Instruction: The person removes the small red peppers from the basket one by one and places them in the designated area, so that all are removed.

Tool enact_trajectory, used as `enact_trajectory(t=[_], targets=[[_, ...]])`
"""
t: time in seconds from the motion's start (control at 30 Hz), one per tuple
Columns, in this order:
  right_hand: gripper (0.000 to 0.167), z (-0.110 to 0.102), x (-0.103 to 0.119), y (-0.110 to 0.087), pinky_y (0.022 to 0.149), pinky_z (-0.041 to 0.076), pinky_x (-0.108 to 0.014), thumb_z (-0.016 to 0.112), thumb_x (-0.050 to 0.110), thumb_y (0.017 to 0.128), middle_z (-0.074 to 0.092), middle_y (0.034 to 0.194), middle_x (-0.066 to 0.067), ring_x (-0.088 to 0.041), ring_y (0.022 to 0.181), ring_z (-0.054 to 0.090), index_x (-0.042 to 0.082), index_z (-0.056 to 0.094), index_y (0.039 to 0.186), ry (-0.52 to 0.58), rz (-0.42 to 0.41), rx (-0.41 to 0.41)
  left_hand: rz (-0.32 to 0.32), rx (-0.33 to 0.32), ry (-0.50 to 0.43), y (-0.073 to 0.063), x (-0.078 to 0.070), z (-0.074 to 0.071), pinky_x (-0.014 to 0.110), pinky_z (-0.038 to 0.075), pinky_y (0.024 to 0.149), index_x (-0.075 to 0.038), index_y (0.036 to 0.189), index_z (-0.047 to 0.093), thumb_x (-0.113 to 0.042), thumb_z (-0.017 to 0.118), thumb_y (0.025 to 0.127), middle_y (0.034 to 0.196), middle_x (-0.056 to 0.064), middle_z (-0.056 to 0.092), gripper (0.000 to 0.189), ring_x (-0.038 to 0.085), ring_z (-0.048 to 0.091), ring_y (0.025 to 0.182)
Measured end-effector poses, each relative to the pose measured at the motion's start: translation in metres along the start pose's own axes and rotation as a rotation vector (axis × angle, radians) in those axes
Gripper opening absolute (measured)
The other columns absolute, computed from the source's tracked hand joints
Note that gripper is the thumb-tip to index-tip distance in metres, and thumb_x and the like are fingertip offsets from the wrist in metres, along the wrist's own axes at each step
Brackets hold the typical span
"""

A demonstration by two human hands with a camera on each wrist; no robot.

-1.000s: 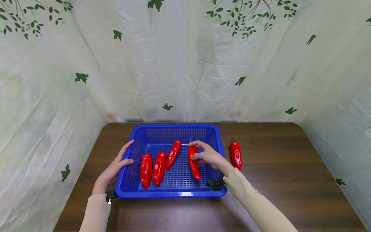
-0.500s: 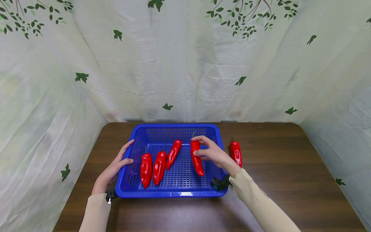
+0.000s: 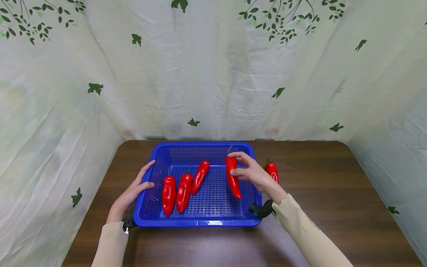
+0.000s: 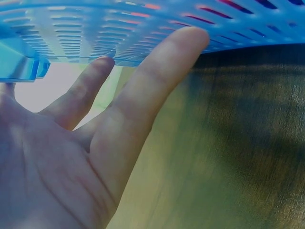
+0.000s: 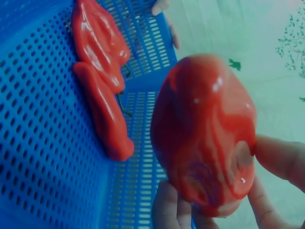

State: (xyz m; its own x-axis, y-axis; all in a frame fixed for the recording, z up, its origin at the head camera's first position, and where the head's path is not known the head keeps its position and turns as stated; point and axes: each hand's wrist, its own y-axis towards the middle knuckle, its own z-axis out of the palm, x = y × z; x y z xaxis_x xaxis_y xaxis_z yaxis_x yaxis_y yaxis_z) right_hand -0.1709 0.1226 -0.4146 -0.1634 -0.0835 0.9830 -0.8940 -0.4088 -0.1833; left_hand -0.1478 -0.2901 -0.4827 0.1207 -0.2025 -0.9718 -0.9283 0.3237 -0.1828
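Observation:
My right hand [image 3: 258,177] holds a long red pepper [image 3: 232,180] between thumb and fingers, stem upward, over the right part of a blue plastic basket [image 3: 197,223]. The held pepper [image 5: 202,129] looms large in the right wrist view. Along the basket's left side, my left hand [image 3: 130,194] grips the rim, with thumb and a finger over the edge. In the left wrist view, other fingers [image 4: 147,81] reach up against the slotted outer wall. Inside the basket lie three red peppers: one at left [image 3: 168,195], one beside it [image 3: 184,193], and one nearer the middle [image 3: 201,178].
Another red pepper [image 3: 272,171] lies on the brown wooden table [image 3: 320,193] right of the basket, partly hidden by my right hand. A pale leaf-printed cloth [image 3: 213,81] hangs behind the table and along both sides.
My right hand has raised the pepper and carried it to the right and toward the basket's far side. The left hand, the basket and the other peppers keep their places.

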Motion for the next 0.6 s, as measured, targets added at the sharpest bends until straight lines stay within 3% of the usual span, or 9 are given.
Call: enact_trajectory(t=[0.6], targets=[[0.054,-0.033,-0.002,-0.013,0.087,0.051,-0.043,0.059,0.004,0.090,0.035,0.142,-0.018,-0.036,0.113,0.051,0.009,0.040,0.140,0.046,-0.060,0.014,0.016,0.007,-0.002,0.000,0.000,-0.001,0.063,0.040,0.093,-0.033,0.153,0.010,-0.013,0.046,0.095,0.154,0.019,0.000,0.071,0.052,0.017,0.133]])
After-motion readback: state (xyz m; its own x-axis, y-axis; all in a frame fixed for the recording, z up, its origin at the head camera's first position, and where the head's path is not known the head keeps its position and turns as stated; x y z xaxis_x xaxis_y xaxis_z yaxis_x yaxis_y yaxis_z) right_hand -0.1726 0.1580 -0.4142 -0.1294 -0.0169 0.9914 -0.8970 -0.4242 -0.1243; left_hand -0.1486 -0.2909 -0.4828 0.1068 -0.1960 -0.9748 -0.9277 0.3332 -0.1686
